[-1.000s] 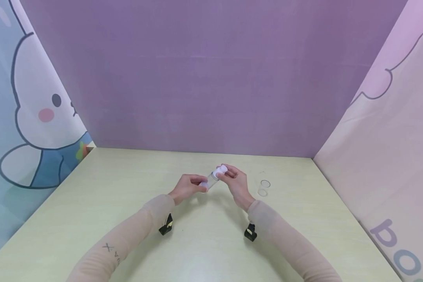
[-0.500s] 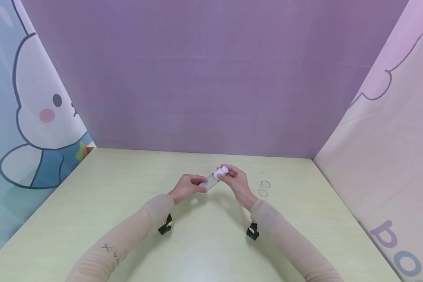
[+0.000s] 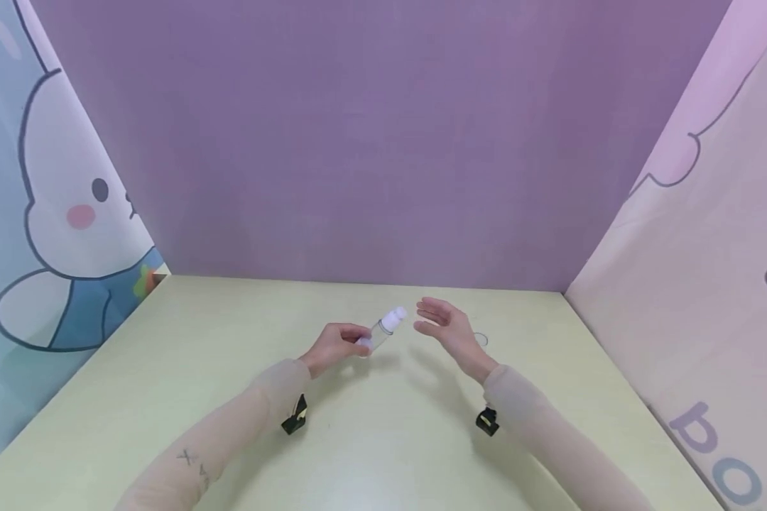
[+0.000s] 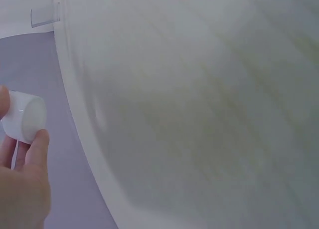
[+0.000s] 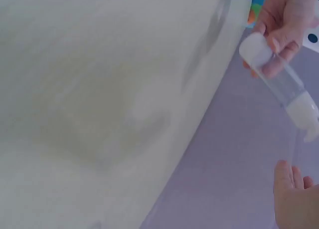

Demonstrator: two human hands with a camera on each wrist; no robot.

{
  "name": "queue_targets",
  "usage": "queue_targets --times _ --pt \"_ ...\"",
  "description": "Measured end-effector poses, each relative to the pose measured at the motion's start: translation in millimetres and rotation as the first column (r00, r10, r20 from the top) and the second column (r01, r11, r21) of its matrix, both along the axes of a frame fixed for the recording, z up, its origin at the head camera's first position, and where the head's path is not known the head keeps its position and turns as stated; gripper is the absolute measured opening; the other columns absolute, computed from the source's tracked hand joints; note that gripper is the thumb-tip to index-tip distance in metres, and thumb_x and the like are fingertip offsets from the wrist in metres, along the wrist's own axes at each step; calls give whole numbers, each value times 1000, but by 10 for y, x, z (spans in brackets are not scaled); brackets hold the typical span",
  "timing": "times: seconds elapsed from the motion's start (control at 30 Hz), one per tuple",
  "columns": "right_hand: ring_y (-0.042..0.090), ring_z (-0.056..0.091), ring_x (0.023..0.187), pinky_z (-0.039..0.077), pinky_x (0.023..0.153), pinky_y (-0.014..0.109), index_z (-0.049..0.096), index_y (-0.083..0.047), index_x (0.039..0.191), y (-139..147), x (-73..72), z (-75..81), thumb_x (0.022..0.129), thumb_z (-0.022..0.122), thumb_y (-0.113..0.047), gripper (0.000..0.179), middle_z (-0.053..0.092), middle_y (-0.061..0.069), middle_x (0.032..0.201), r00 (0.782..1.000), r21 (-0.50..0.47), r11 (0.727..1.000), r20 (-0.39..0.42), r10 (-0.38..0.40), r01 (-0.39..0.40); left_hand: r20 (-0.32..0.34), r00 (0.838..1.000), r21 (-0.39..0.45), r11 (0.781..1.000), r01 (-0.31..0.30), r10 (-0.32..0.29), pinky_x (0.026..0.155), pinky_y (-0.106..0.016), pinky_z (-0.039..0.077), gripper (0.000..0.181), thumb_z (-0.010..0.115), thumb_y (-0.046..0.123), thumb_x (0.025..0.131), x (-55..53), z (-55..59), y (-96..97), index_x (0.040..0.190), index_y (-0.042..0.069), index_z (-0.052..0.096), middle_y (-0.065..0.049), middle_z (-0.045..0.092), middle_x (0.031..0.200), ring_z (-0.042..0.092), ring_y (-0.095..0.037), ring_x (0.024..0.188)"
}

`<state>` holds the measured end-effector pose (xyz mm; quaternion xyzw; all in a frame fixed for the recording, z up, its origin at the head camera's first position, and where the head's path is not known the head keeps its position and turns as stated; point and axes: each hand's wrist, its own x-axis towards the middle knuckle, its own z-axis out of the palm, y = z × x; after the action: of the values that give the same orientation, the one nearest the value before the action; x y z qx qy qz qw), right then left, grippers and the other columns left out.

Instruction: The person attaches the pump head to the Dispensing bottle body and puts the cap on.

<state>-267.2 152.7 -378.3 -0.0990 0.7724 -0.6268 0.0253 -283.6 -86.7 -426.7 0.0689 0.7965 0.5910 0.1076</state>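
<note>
A clear pump bottle (image 3: 378,336) with a white base and a white pump head (image 3: 393,319) is tilted above the table, its head up and to the right. Around its base the left hand (image 3: 334,345) grips it with thumb and fingers. In the left wrist view only the white base (image 4: 34,118) of it shows. The right hand (image 3: 452,333) is apart from the bottle, just right of the pump head, fingers extended and holding nothing. Seen from the right wrist, the bottle (image 5: 284,82) shows its see-through middle. A clear cap (image 3: 481,339) stands partly hidden behind the right hand.
The pale wooden table (image 3: 383,440) runs back to a purple panel (image 3: 371,156). Printed cloth walls stand at the left (image 3: 70,213) and right (image 3: 709,248). Both wrists carry small black camera mounts.
The right hand has let go of the pump head and moved right, its fingers straightening. The left hand still holds the bottle, now slightly lower and to the left.
</note>
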Motion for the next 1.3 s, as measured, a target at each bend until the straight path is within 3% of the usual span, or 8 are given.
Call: queue_targets --times 0.33,0.63,0.9,1.1,1.3 --pt "30 42 126 37 103 42 43 -3 133 569 -51 136 87 62 -14 51 46 16 135 995 202 975 -48 -85 93 -7 1000 29 999 13 -13 87 -36 49 32 73 9 75 19 -31 51 106 7 66 -7 66 106 61 -20 98" --pt "35 39 128 32 105 46 37 1 136 930 -190 -23 87 61 -16 58 41 21 139 993 317 943 16 -115 104 -16 1000 30 1000 6 -6 87 -33 49 36 72 8 75 33 1 18 111 7 64 -7 65 109 59 -19 101" --pt "35 34 131 27 108 47 33 1 138 1101 -248 -136 86 63 -15 63 36 21 142 987 284 956 117 -113 76 -22 1000 25 1000 -2 3 89 -33 49 49 72 10 75 5 3 40 121 3 58 -9 62 117 59 -20 104" --pt "37 31 132 27 108 47 30 1 140 1187 -240 -299 83 67 -15 70 32 22 144 989 242 970 140 -49 14 -14 1000 38 999 9 -9 89 -34 49 46 71 8 75 24 -10 42 119 0 59 -16 60 120 58 -23 105" --pt "38 32 131 28 107 48 32 4 138 1275 -252 -421 82 67 -12 68 35 23 142 990 246 969 142 -1 -34 -12 1000 47 999 -3 3 88 -34 49 43 71 6 74 31 -35 56 115 -1 61 -15 61 117 59 -21 103"
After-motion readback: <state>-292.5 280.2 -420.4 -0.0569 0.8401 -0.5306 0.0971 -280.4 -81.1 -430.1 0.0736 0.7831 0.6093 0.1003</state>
